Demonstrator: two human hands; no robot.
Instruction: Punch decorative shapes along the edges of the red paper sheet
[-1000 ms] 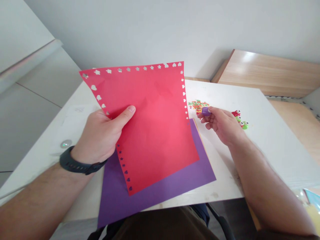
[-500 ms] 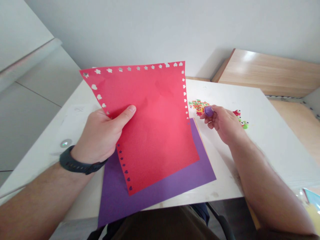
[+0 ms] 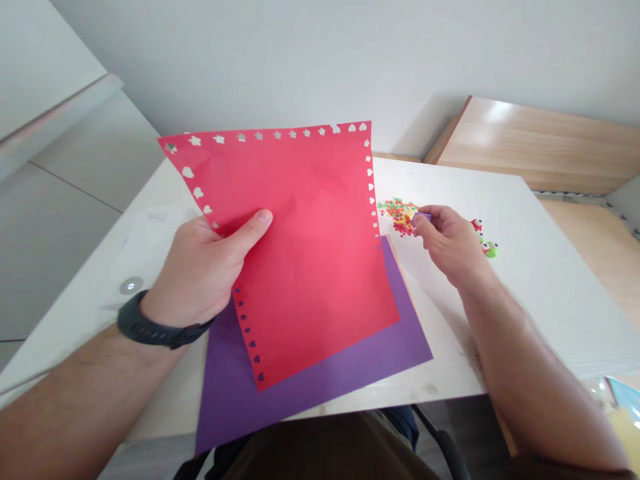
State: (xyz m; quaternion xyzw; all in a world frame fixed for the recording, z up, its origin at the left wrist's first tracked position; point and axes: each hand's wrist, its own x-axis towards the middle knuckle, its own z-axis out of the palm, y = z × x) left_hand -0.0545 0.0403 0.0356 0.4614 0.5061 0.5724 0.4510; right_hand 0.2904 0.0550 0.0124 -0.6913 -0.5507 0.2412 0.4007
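My left hand (image 3: 210, 267) is closed on the side edge of a red sheet of paper (image 3: 310, 260), thumb on its front. Punched hearts, flowers and stars line the sheet's top and both sides; its bottom edge is uncut. Below it lies a larger purple sheet (image 3: 310, 393), partly covered. To the right of the red sheet, my right hand (image 3: 450, 243) grips a small purple paper punch (image 3: 423, 217), mostly hidden by the fingers. It hovers beside a pile of small colourful paper cutouts (image 3: 400, 215).
Red and green figures with eyes (image 3: 485, 243) stand on the white table (image 3: 540, 280), right of my right hand. A round metal disc (image 3: 131, 286) sits in the tabletop at left. A wood-grain panel (image 3: 540, 140) rises at the back right.
My right hand has turned over, and its fingers now cover more of the purple punch. The red sheet and my left hand have hardly moved.
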